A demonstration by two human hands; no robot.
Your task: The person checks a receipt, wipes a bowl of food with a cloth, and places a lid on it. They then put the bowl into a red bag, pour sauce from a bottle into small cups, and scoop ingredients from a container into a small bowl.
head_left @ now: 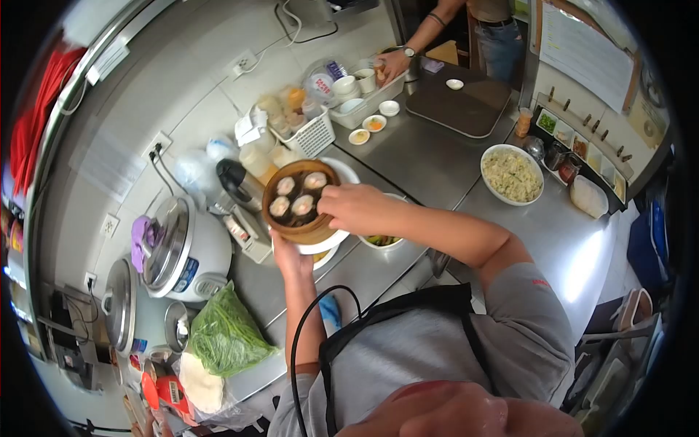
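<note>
A round bamboo steamer with several shumai dumplings inside is held up over the counter, tilted toward me. Behind and below it shows the edge of a white plate. My left hand supports the plate from underneath, most of its fingers hidden by the plate and steamer. On the steamer's right rim, my right hand is closed with its fingertips at the inner edge. Beneath my right forearm, a white bowl with green food stands on the counter.
A rice cooker and a bag of green vegetables lie to the left. A white basket of bottles and small sauce dishes stand behind. At right are a fried rice bowl and a brown tray. Another person's hand reaches into a bin.
</note>
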